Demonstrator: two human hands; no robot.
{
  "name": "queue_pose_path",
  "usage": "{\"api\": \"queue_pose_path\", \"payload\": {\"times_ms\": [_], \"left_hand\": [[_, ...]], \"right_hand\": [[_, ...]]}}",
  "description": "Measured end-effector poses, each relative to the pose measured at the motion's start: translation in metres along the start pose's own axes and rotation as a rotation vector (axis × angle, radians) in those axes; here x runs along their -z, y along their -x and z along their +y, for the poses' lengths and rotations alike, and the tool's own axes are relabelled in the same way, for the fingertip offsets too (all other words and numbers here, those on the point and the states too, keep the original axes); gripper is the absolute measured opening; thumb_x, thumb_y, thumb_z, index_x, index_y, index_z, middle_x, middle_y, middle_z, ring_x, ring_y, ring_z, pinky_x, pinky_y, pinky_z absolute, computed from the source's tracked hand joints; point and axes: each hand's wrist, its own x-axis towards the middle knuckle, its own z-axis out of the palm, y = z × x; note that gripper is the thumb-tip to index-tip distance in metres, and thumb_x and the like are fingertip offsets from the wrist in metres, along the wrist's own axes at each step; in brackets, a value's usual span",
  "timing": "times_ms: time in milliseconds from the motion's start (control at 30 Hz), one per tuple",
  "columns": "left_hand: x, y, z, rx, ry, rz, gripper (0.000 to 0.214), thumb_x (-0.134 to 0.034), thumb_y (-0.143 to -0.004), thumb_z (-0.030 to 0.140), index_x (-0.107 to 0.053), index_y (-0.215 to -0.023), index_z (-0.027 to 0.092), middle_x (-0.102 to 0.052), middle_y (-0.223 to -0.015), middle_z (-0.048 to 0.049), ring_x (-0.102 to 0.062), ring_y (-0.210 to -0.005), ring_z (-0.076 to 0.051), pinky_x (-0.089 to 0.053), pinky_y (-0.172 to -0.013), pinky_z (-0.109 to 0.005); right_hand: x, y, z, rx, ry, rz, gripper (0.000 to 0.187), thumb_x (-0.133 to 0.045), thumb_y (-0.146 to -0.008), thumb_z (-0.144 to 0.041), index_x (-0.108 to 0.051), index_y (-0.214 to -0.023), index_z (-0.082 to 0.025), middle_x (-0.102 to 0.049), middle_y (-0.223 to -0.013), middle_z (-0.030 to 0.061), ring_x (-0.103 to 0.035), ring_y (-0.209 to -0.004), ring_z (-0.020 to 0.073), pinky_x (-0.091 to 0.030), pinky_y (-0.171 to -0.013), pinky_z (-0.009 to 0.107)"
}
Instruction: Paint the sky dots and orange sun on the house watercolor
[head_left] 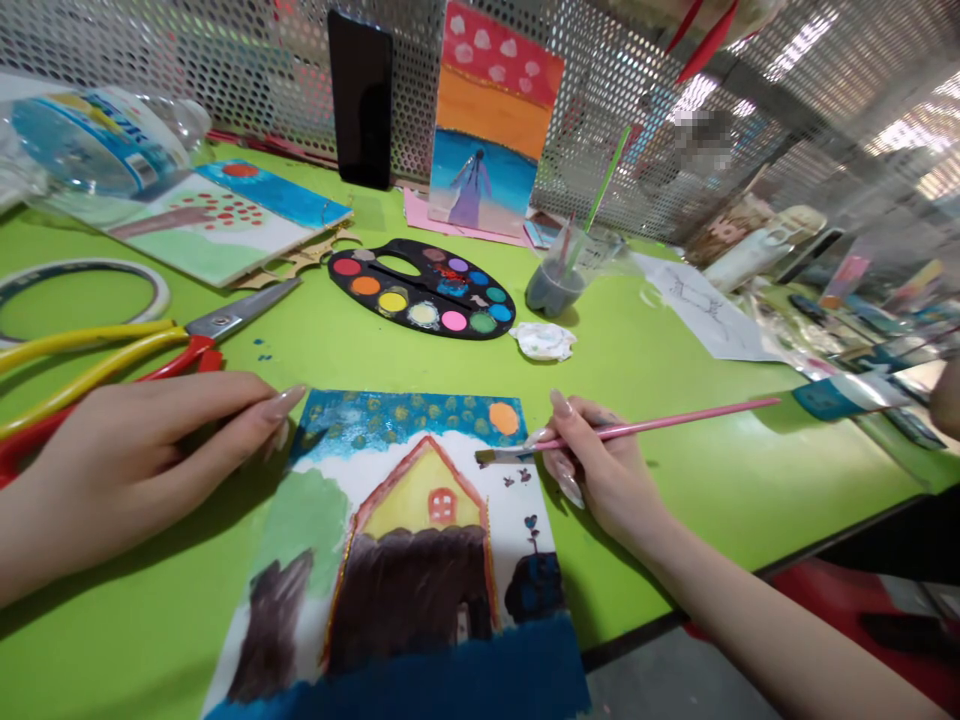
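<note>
My right hand pinches a pink-handled paintbrush near its ferrule. The dark, flat bristles hover over or touch the white area right of the house roof; I cannot tell which. Below them lies a painting of a yellow and brown house, with a green tree, blue sky and orange sun. Some small dark marks show on its white part, near the brush. At the painting's upper left corner rests my left hand, fingers loosely extended, thumb and fingertips by the edge. Some of its fingers are hidden.
Beyond the painting lie a paint palette, a cup of grey water and a crumpled white tissue. Scissors, a tape roll, another painting and a bottle sit left. A phone leans against the mesh.
</note>
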Motion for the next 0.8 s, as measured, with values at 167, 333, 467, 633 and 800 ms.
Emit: {"api": "queue_pose_path", "payload": {"times_ms": [167,333,467,633,800], "left_hand": [[0.000,0.001,0.009,0.178,0.000,-0.047,0.037,-0.038,-0.094,0.043,-0.062,-0.075,0.021,-0.060,-0.064,0.0067,-0.050,-0.057,-0.007,-0.036,-0.059,-0.018],[0.000,0.002,0.008,0.162,0.002,-0.054,0.034,-0.040,-0.095,0.041,-0.062,-0.077,0.022,-0.060,-0.064,0.0073,-0.050,-0.056,-0.006,-0.036,-0.058,-0.018],[-0.003,0.003,-0.004,0.039,0.001,-0.015,0.027,-0.045,-0.094,0.035,-0.062,-0.078,0.023,-0.060,-0.063,0.0090,-0.050,-0.054,-0.004,-0.035,-0.054,-0.014],[-0.004,0.004,-0.006,0.047,-0.001,-0.011,0.025,-0.046,-0.093,0.036,-0.064,-0.083,0.022,-0.063,-0.068,0.0086,-0.050,-0.056,-0.005,-0.036,-0.055,-0.015],[-0.001,0.003,0.008,0.210,0.024,-0.037,0.034,-0.042,-0.093,0.043,-0.065,-0.080,0.021,-0.063,-0.069,0.0054,-0.051,-0.061,-0.008,-0.036,-0.061,-0.020]], "right_hand": [[0.000,-0.001,-0.001,-0.017,-0.005,0.001,0.037,-0.066,-0.084,-0.044,-0.063,-0.059,-0.018,-0.044,-0.037,-0.0068,-0.037,-0.029,0.0025,-0.027,-0.029,0.014],[0.004,-0.001,-0.002,-0.011,-0.109,0.052,0.036,-0.069,-0.082,-0.039,-0.060,-0.054,-0.018,-0.041,-0.036,-0.0076,-0.036,-0.028,0.0022,-0.026,-0.028,0.014],[0.004,-0.001,-0.002,-0.024,-0.091,0.045,0.038,-0.067,-0.083,-0.041,-0.060,-0.055,-0.018,-0.040,-0.036,-0.0077,-0.036,-0.029,0.0023,-0.027,-0.028,0.014],[0.001,0.000,-0.001,-0.021,-0.036,0.005,0.036,-0.067,-0.082,-0.045,-0.062,-0.060,-0.018,-0.043,-0.037,-0.0076,-0.036,-0.029,0.0030,-0.027,-0.028,0.015],[0.000,0.000,-0.002,-0.033,-0.007,-0.005,0.037,-0.068,-0.081,-0.048,-0.063,-0.059,-0.018,-0.043,-0.037,-0.0075,-0.036,-0.029,0.0030,-0.027,-0.029,0.015]]}}
